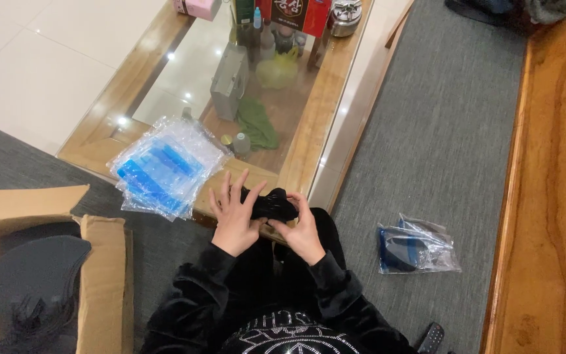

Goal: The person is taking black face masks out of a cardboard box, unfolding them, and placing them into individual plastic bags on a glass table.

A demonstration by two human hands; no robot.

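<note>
two hands, the left hand [234,219] and right hand [302,226], pinch one small black cloth piece [270,205] between them over the table corner [296,174], left fingers spread. one stack of clear bags [162,167] lies left; one filled bag [417,248] rests on the carpet, right.

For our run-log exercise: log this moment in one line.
left hand: on black item | right hand: gripping it | stack of clear bags: on table

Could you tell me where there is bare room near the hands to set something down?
Bare grey carpet lies between the glass-topped table and the packed bag. The table corner is crowded by the stack of plastic bags; the cardboard box fills the left.
</note>
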